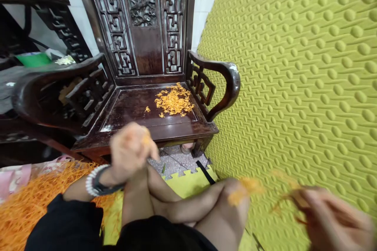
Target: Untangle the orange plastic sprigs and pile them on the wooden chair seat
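Note:
My left hand is raised in front of the chair seat, blurred, its fingers curled closed with a bit of orange showing at its edge. At the lower right, my right hand pinches a thin, stringy orange piece, smeared by motion. Another blurred orange clump appears in front of my knee; whether it hangs from the right hand or is in the air I cannot tell. Small orange, many-legged pieces form a loose pile on the seat, with a single one lying apart to its left.
A large heap of orange strands lies at my left. The dark carved wooden chair faces me, with armrests on both sides. A yellow-green bumpy foam mat stands along the right. A green container sits at the far left.

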Demonstrator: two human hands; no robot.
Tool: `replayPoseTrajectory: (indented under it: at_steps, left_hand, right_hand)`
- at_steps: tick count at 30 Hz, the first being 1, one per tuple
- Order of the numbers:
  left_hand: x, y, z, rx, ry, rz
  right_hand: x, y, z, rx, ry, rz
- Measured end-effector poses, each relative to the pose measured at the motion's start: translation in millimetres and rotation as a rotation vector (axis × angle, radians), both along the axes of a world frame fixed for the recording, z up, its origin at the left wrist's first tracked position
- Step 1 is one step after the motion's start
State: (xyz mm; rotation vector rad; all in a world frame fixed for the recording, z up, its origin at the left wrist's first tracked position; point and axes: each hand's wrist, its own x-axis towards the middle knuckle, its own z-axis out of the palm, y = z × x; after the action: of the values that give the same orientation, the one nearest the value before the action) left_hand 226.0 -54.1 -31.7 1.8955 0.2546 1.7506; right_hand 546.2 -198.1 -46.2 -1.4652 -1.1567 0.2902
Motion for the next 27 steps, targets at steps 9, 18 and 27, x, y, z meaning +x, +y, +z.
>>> replayPoseTrajectory:
  at_steps: [9, 18, 27]
  left_hand:
    - [63.5, 155.6, -7.4, -0.675, 0.563, 0.225]
    - [108.4, 153.1, -9.8, -0.515, 0.733, 0.103]
    - [64.6, 33.5, -8.5, -0.259, 1.069, -0.454]
  right_hand:
    - [1.2, 54.6, -16.4, 0.032, 0.596, 0.237]
    - [-44.6, 78.7, 4.3, 0.154, 0.757, 0.476]
    - [-68.8, 89.4, -7.5, 0.244, 0.627, 0.684]
